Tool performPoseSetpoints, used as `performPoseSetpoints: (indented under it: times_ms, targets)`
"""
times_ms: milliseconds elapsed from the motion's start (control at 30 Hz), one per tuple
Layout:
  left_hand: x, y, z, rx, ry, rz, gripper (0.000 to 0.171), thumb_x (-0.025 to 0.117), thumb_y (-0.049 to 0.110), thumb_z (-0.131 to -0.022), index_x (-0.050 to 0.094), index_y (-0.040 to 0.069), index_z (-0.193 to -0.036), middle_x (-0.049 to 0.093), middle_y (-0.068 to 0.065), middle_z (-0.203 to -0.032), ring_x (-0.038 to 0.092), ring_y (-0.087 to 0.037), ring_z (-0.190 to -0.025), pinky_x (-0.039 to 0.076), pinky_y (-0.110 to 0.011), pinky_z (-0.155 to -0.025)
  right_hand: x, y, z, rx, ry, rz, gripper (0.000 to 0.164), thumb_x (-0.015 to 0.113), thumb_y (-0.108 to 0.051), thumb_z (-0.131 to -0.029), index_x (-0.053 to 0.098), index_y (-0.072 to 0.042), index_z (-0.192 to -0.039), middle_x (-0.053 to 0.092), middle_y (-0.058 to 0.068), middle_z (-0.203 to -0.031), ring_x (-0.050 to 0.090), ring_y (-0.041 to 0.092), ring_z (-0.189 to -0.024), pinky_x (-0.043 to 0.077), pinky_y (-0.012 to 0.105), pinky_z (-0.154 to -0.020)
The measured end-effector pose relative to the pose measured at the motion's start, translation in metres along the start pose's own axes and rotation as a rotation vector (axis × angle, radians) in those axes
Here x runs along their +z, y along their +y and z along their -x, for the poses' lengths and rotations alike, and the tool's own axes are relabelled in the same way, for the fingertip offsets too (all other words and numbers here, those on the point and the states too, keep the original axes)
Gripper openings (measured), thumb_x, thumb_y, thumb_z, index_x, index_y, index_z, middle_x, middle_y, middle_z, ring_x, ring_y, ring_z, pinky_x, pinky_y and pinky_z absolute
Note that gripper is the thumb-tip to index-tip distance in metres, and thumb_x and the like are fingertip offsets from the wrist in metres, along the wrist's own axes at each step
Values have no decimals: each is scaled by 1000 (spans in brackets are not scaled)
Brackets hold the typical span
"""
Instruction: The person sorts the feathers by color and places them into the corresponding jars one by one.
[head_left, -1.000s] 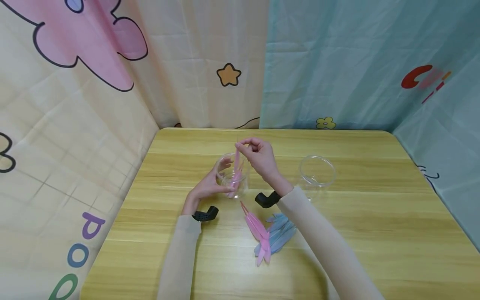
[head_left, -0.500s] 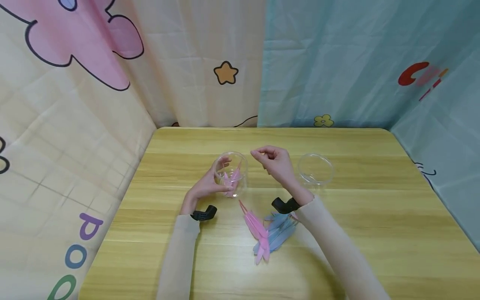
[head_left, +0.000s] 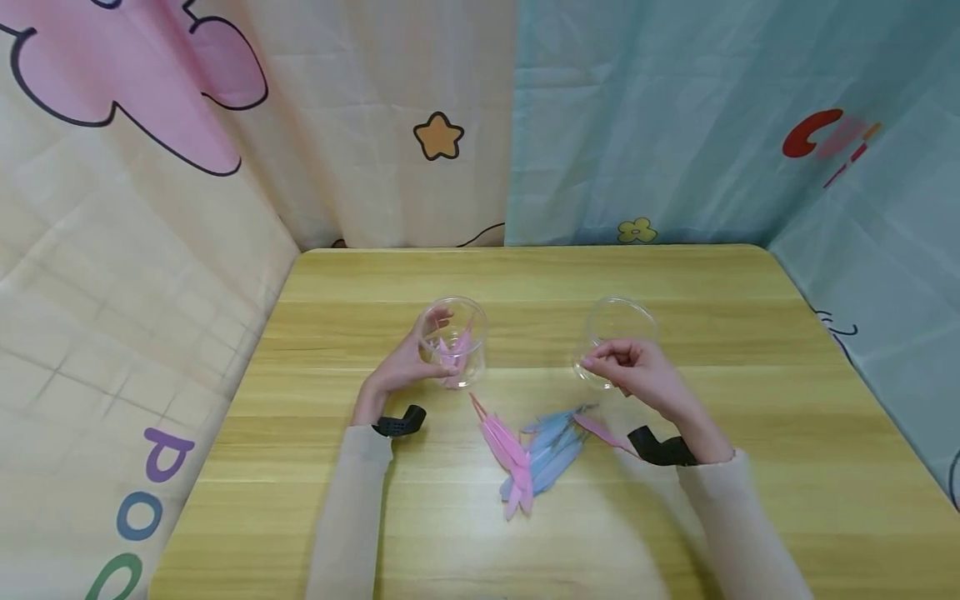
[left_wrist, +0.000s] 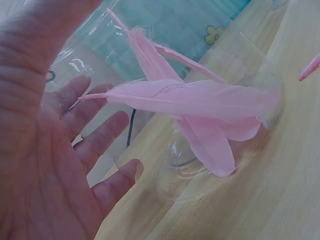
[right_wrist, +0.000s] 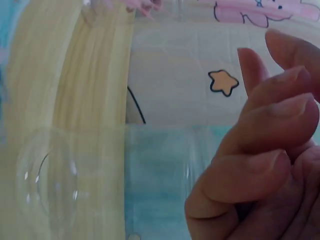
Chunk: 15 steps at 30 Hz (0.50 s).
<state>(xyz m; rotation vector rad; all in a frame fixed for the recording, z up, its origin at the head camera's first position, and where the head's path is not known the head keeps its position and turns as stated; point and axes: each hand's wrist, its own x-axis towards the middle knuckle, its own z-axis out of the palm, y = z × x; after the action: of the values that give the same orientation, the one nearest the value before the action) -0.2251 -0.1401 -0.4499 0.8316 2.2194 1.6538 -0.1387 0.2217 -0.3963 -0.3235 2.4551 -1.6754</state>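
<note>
My left hand (head_left: 405, 362) grips a clear plastic cup (head_left: 483, 337) from its left side, the fingers reaching round behind the wall. Inside that cup several pink feathers (left_wrist: 192, 97) lean against each other, quills pointing up. My right hand (head_left: 637, 371) hovers in front of a second clear cup (head_left: 621, 298) and partly hides it. Its fingers are loosely bent, and the right wrist view shows nothing between thumb and forefinger. Below the hands lie a bunch of pink feathers (head_left: 508, 454), a bunch of blue feathers (head_left: 555, 457) and a separate darker pink feather (head_left: 603, 434).
Everything stands on a light wooden table (head_left: 750, 350). Printed curtains (head_left: 360, 125) hang close behind its back edge and along both sides. The blue bunch lies partly under the pink one.
A pink feather left my right hand and now rests in the left cup. The right hand has moved right and toward me, to the second cup. My left hand keeps its hold.
</note>
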Motion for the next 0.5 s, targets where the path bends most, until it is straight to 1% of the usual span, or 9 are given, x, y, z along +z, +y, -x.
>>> performPoseSetpoints:
  times_ms: [133, 267, 367, 500]
  targets:
    - [-1, 1, 0, 8, 6, 4, 93, 79, 3, -76, 18, 3, -146, 23, -23, -148, 18, -36, -138, 16, -57, -106, -11, 19, 22, 45, -38, 120, 20, 72, -24, -86, 69, -5, -91, 49, 2, -62, 39, 10, -50, 35, 24, -43]
    - [-1, 2, 1, 11, 9, -4, 93, 78, 2, -76, 17, 2, -146, 23, -22, -149, 18, -36, -138, 16, -57, -106, -15, 43, 41, 85, -95, 256, 19, 76, -25, -81, 69, -9, -89, 50, 0, -65, 40, 9, -53, 34, 23, -46]
    - [0, 1, 1, 9, 7, -10, 94, 78, 2, -75, 17, 2, -146, 23, -22, -149, 18, -35, -138, 17, -57, -107, -16, 60, 52, 130, -131, 310, 21, 80, -23, -77, 70, -8, -88, 51, -1, -66, 42, 9, -56, 35, 23, -49]
    - [1, -1, -1, 16, 2, -5, 94, 78, 1, -75, 17, 2, -146, 23, -23, -149, 18, -35, -138, 17, -57, -107, -17, 75, 61, 172, -161, 312, 26, 82, -21, -73, 69, -6, -89, 50, -1, -66, 44, 10, -58, 36, 23, -52]
